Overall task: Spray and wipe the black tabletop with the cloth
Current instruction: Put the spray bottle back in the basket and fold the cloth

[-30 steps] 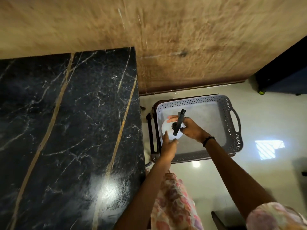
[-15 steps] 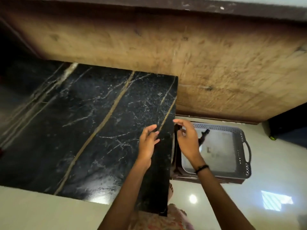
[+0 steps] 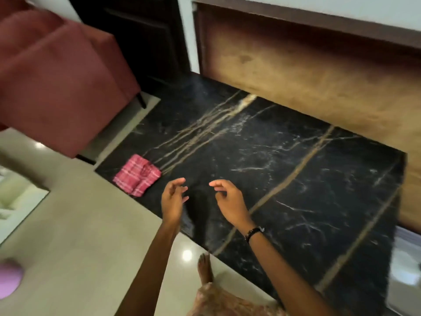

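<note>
Nearest to you, a bare foot stands on the pale glossy floor just beside the table's near edge, with a patterned garment below it. Both your forearms reach out over that edge. Your left hand hovers above the black tabletop, fingers loosely curled and holding nothing. Your right hand, a dark bracelet on its wrist, hangs beside it the same way, fingers relaxed and apart, gripping nothing. To the left of your left hand, the folded pink checked cloth lies flat on the tabletop near its left corner, apart from both hands. Gold and white veins run across the marble. Beyond the far edge stands a brown wooden panel, and a dark red sofa sits off to the far left.
</note>
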Demonstrator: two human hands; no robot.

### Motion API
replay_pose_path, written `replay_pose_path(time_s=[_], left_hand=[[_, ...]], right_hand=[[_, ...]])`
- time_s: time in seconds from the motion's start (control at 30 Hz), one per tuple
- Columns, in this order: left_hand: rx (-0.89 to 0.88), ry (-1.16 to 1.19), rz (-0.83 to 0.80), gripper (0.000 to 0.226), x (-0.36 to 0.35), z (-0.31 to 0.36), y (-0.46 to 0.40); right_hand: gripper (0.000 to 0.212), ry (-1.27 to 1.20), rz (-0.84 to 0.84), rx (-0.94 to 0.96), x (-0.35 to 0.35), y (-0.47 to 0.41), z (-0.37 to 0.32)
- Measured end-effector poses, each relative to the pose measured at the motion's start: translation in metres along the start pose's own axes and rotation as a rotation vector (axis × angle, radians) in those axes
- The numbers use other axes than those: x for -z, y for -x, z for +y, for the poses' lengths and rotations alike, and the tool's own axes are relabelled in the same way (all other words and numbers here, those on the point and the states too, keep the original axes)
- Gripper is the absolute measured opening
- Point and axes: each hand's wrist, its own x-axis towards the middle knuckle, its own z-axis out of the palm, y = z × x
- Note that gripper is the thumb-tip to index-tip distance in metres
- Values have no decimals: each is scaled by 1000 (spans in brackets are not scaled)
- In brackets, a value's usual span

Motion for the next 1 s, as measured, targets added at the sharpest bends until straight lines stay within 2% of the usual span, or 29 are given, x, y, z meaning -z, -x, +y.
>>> replay_pose_path(time_s=[0.13, 0.27, 0.37, 0.53, 0.63, 0.73, 0.8, 0.9, 0.93, 1.0], left_hand=[[-69, -243, 174, 18, 93, -1, -75], [-178, -607, 185, 31, 139, 0, -136], [-158, -806, 89, 35, 150, 0, -171], [-51, -934, -41, 49, 157, 2, -202], [18, -934, -130, 52, 157, 10, -212], [103, -819, -229, 47, 156, 22, -211], [140, -708, -312, 45, 155, 30, -204], [252, -503, -401, 46, 153, 41, -190], [283, -441, -408, 47, 152, 43, -186], [332, -319, -415, 49, 149, 47, -177]], right_hand=[[30, 14, -140, -113, -96, -46, -31], [30, 6, -172, -302, -164, -75, -52], [28, -63, -86, -455, -205, -88, -51], [31, -209, 109, -588, -229, -96, -60], [39, -322, 162, -619, -229, -100, -59], [52, -547, 161, -713, -229, -103, -61], [45, -706, 142, -760, -226, -105, -63], [6, -710, -9, -710, -210, -100, -68], [7, -676, -47, -672, -201, -97, -69], [24, -650, -98, -605, -181, -91, -67]])
